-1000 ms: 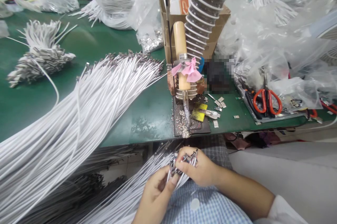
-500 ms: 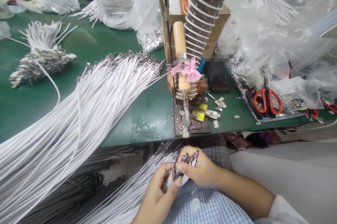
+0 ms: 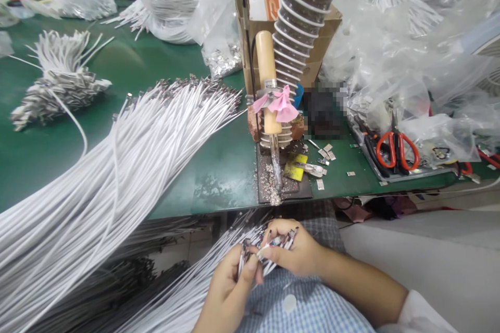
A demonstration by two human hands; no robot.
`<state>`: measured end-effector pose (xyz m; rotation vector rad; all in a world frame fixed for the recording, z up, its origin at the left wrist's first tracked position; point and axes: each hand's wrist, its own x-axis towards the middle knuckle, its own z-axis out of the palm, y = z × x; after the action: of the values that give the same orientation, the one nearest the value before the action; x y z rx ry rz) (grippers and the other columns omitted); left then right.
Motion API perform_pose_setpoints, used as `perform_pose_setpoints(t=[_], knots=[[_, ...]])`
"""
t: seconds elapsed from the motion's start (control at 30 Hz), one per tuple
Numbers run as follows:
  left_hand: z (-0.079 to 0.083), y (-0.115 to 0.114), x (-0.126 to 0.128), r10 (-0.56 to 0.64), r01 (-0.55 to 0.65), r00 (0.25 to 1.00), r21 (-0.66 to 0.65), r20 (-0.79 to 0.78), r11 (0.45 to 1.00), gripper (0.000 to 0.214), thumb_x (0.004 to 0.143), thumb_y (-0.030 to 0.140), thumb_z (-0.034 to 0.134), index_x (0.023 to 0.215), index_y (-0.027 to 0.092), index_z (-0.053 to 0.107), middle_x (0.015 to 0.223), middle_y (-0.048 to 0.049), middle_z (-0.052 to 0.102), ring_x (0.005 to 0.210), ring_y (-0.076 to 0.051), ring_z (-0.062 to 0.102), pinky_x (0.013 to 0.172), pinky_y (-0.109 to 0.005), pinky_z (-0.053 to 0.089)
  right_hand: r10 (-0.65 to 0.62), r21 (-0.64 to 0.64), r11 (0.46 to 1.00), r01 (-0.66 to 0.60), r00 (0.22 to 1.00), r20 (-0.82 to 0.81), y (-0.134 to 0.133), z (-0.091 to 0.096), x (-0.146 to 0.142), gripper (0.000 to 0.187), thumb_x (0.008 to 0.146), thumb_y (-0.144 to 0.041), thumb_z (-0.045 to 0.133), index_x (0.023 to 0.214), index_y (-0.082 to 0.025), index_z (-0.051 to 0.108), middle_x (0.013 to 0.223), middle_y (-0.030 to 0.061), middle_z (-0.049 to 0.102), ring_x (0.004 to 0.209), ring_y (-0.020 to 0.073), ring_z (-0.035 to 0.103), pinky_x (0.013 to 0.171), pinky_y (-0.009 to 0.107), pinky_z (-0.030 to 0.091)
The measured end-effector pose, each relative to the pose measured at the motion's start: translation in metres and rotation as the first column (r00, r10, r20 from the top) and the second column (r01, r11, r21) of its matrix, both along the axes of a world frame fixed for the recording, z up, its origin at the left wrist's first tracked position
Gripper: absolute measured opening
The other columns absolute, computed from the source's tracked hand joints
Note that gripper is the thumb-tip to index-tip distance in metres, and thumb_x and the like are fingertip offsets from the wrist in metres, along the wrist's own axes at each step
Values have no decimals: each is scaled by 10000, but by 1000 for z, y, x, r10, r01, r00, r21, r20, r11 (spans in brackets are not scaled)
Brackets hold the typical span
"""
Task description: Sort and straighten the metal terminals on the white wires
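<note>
My left hand (image 3: 234,275) is closed around a few white cables, their connector ends (image 3: 245,245) poking up past the thumb. Close against it, my right hand (image 3: 295,249) grips another small bunch of white cables (image 3: 279,242) with metal and dark tips. The fingertips of both hands nearly meet in my lap, over a blue checked apron (image 3: 300,301). From below the hands a long bundle of white cables (image 3: 187,281) trails to the lower left. Exactly how many cables each hand pinches is hidden by the fingers.
A large white cable bundle (image 3: 117,166) lies across the green table (image 3: 219,161). At the table edge stands a wooden-handled soldering iron (image 3: 269,83) beside a ribbed hose (image 3: 300,20) and a yellow sponge (image 3: 296,167). Red-handled scissors (image 3: 396,150) rest in a tray to the right.
My left hand has shifted slightly left and away from the right, and connector ends now show above its thumb. The right hand stays nearly in place, its cable tips a little more fanned out.
</note>
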<state>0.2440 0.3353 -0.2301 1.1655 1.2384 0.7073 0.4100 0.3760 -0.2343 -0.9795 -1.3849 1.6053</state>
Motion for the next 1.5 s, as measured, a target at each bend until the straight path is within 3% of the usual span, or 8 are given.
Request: perform_pose_setpoints(t=[0.3, 0.53, 0.67, 0.8, 0.93, 1.13, 1.33, 1.5], knots=[[-8, -4, 0, 17, -10, 996, -80, 90, 997, 248, 871, 383, 462, 776, 178, 564, 639, -5, 527, 543, -133, 451, 510, -232, 366, 3, -46, 999, -4, 1000, -10, -2, -2, -1, 332, 757, -412, 599, 617, -168, 422, 531, -37, 461, 483, 80, 381, 465, 194, 346], [-9, -1, -5, -29, 32, 999, 77, -33, 997, 201, 865, 299, 495, 754, 187, 619, 745, -16, 510, 692, -163, 498, 627, -256, 388, -35, 1, 999, 35, 998, 56, -3, -7, -1, 125, 745, -260, 580, 698, -158, 524, 603, -19, 486, 543, 102, 423, 505, 210, 356], [-10, 4, -14, 174, -173, 984, 28, -43, 985, 176, 822, 332, 562, 894, 193, 643, 751, -22, 603, 732, -183, 547, 688, -276, 408, 2, 147, 989, -15, 996, 88, 2, -4, 7, 93, 742, -211, 548, 666, -159, 562, 603, -3, 520, 556, 114, 469, 543, 232, 379], [-12, 11, -20, 404, -405, 914, 33, 16, 914, 220, 778, 370, 615, 895, 186, 642, 571, 24, 560, 561, -128, 507, 588, -234, 398, 158, 242, 934, -261, 914, 374, 7, -2, 31, 142, 705, -252, 619, 814, -160, 627, 725, 32, 597, 647, 148, 545, 614, 256, 427], [-8, 13, -12, 444, -416, 872, -168, 204, 894, 354, 734, 338, 669, 1037, 171, 595, 504, 58, 470, 439, -76, 385, 440, -192, 302, 64, 229, 931, -283, 747, 662, 7, -4, 44, 314, 735, -300, 639, 1026, -185, 614, 995, 90, 618, 876, 220, 576, 778, 335, 451], [-6, 6, 7, 379, -187, 796, -403, 472, 896, 441, 733, 262, 648, 1155, 196, 538, 655, -24, 609, 549, -108, 474, 497, -203, 353, -17, 263, 962, -70, 949, 316, 1, -5, 14, 204, 777, -258, 616, 952, -154, 615, 803, 53, 589, 722, 153, 559, 672, 267, 460], [-18, -1, 2, 323, -121, 812, -400, 486, 909, 421, 783, 222, 617, 1183, 205, 487, 711, -39, 643, 582, -118, 525, 540, -221, 385, 132, -12, 991, -131, 986, 102, 0, -10, -3, 78, 827, -211, 495, 774, -157, 513, 584, -10, 558, 480, 86, 475, 471, 191, 364], [-18, 1, 2, 327, -141, 821, -389, 468, 911, 403, 781, 217, 632, 1162, 205, 500, 736, -38, 656, 576, -104, 539, 531, -200, 385, 76, -118, 991, -67, 994, 73, -2, -12, 2, 76, 765, -214, 537, 775, -159, 485, 560, -30, 502, 471, 80, 424, 448, 179, 329]])
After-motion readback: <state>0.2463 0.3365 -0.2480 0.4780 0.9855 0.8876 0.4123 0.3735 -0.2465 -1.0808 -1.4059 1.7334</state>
